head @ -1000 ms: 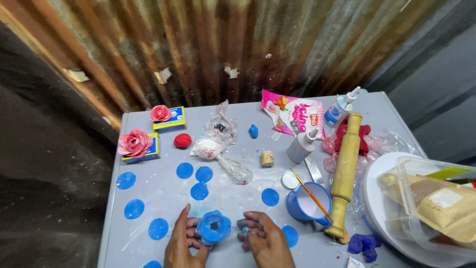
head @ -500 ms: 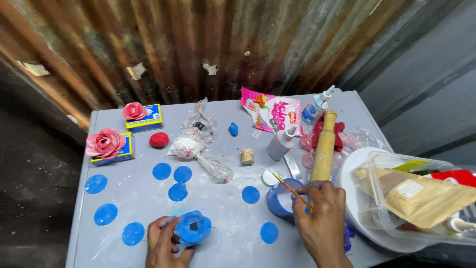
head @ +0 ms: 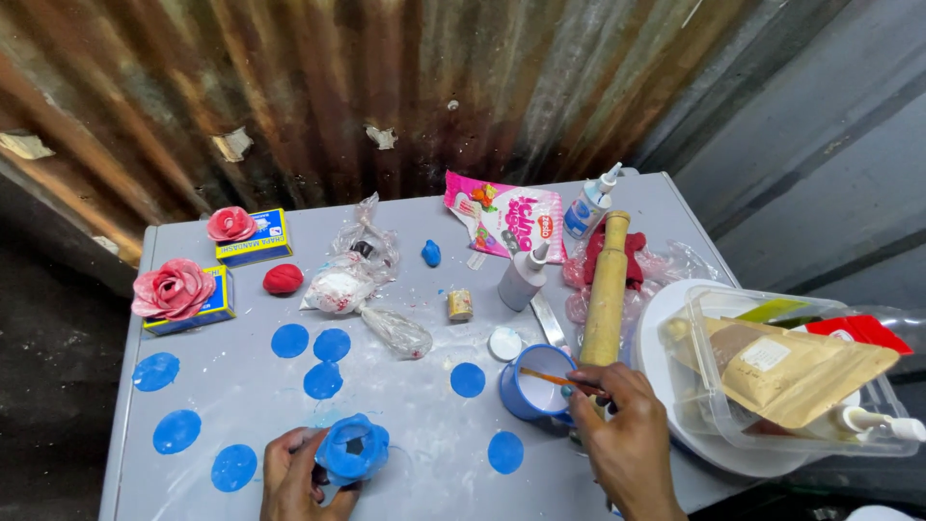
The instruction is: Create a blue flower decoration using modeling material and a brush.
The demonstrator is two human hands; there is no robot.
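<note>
Since half a second ago the right hand point(head: 625, 434) has closed its fingers on the thin orange-handled brush point(head: 558, 379) that it was then only reaching toward, and the brush tip now sits inside the blue cup point(head: 533, 382); the left hand has kept its grip throughout. That left hand point(head: 297, 473) is curled about the blue fondant flower point(head: 352, 449), thumb and fingers wrapped round its lower part, holding it just above the grey table point(head: 415, 405) at about seven o'clock from the table's middle. The cup stands just beside the right hand, at roughly ten o'clock from it, with a small white lid point(head: 503, 342) near its rim at eleven o'clock. A wooden rolling pin point(head: 606, 289) lies lengthwise at twelve o'clock from the right hand, its near end touching or hidden by the fingers; I cannot tell which. Flat blue discs point(head: 289, 340) are scattered over the left and middle of the table, one point(head: 505, 452) lying between the two hands. At ten o'clock on the table two pink fondant roses point(head: 173, 288) rest on small blue and yellow boxes point(head: 253, 241), a red lump point(head: 283, 279) beside them. A crumpled clear bag point(head: 352, 275) lies near the centre, a pink sweet packet point(head: 511, 224) at one o'clock, and a clear plastic tub point(head: 772, 376) holding a brown paper pouch at three o'clock.
</note>
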